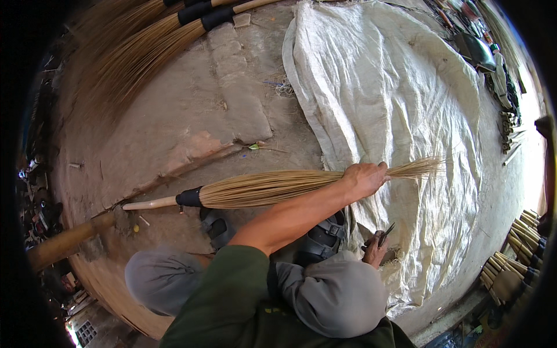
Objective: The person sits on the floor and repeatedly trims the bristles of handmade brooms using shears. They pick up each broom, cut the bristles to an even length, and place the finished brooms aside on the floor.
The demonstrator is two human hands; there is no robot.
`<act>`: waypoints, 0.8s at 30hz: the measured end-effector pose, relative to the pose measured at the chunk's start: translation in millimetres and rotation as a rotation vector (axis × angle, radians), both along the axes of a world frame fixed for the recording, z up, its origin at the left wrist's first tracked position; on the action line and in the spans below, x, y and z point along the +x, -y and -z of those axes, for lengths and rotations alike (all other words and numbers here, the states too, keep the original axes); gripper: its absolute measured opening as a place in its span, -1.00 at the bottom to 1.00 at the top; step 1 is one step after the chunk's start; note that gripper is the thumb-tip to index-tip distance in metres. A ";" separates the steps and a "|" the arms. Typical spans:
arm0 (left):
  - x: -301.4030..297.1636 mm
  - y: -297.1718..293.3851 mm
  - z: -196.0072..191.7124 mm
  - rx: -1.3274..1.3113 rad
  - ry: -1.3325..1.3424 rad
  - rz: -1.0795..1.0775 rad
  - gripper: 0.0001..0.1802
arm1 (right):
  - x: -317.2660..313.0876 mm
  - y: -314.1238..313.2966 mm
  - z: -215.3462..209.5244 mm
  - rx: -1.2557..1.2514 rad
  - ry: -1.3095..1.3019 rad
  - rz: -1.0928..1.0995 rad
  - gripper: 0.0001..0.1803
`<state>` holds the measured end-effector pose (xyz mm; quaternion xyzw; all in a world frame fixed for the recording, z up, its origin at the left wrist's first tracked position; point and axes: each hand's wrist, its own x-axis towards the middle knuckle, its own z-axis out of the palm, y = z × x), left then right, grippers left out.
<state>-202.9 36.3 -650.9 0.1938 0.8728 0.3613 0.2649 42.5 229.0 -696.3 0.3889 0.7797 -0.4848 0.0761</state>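
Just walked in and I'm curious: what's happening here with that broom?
A person crouches on the ground, gripping a stick broom near its bristle tips with the left hand. The broom lies level in front of them, its black-bound handle pointing to their left. The right hand holds small scissors low over a white woven sheet spread on the ground. More brooms lie at the top left, and a stack of bundled ones sits at the right.

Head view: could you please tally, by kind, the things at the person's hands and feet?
broom, gripped by the left hand: 1
scissors, held in the right hand: 1
sandals, dark, on the feet: 2
white sheet, spread on the ground: 1
Total: 5
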 end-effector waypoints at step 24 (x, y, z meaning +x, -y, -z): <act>-16.5 -1.5 36.8 -0.121 0.185 -0.082 -0.41 | -104.0 19.5 -2.0 -0.268 0.075 -0.187 -0.40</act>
